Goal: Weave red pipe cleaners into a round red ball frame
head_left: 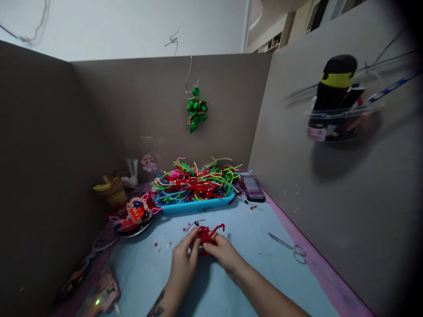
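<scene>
Near the middle of the table, a bundle of red pipe cleaners [205,234] is pinched between both hands. My left hand [185,253] grips it from the left, thumb and fingers pressed together. From the right, my right hand [224,252] holds the same bundle, its thumb lying on the front. One bent red end sticks up toward the right. The fingers hide the lower part of the bundle. Just beyond the hands lie a thin pale strand [195,223] and small red scraps.
A blue tray [198,205] heaped with colourful pipe cleaners stands behind the hands. Scissors [291,248] lie at right, a phone [253,188] at back right. At left are a plate [135,231] of finished pieces and a pink device [107,286]. A green ornament [197,110] hangs on the partition.
</scene>
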A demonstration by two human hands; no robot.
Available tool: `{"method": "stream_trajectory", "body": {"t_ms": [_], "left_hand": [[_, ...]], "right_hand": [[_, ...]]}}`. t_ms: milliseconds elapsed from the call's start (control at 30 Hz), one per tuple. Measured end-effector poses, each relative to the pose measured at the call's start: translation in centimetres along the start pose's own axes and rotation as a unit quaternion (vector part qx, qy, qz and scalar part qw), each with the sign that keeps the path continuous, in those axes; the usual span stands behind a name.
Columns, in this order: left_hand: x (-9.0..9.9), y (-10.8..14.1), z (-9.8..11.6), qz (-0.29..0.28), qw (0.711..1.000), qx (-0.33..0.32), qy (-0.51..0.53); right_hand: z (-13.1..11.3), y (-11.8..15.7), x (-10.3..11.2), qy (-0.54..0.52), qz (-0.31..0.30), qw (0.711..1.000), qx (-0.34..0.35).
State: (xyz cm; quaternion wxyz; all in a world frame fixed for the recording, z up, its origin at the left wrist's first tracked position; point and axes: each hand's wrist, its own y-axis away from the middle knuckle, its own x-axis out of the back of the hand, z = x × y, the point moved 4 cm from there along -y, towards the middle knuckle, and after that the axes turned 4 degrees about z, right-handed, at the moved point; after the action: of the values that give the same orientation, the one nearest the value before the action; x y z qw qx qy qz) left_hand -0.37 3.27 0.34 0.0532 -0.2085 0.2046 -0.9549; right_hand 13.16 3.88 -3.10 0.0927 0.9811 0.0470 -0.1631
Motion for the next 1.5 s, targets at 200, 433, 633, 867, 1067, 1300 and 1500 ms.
{"method": "stream_trajectory", "body": {"t_ms": [200,433,633,867,1067,1300,1500], "left_hand": [[0.2,-0.2,0.1,0.022,0.991,0.090,0.094],[0.3,-0.1,0.1,0.045,0.990,0.081,0.104],[0.1,0.2,0.0,0.045,0.997,0.017,0.053],[0.8,0.3,0.3,0.072,0.997,-0.025,0.010],[1.9,-1.1,-1.0,0.135,0.975,0.142,0.109],[0.3,-1.1,-1.9,0.065,0.906,0.286,0.305],[0.9,-1.1,-0.2,0.074,0.980,0.136,0.129]], "right_hand": [[-1.3,0.1,0.4,-0.018,0.037,0.996,0.081],[-2.0,0.1,1.2,-0.019,0.073,0.994,0.081],[-1.7,0.0,1.2,0.076,0.038,0.988,0.129],[-2.4,0.2,0.8,0.060,0.034,0.986,0.155],[-2.9,0.1,1.4,0.076,0.042,0.981,0.175],[-3.0,0.1,1.5,0.071,0.032,0.983,0.166],[-3.6,0.6,1.2,0.157,0.068,0.966,0.193]]}}
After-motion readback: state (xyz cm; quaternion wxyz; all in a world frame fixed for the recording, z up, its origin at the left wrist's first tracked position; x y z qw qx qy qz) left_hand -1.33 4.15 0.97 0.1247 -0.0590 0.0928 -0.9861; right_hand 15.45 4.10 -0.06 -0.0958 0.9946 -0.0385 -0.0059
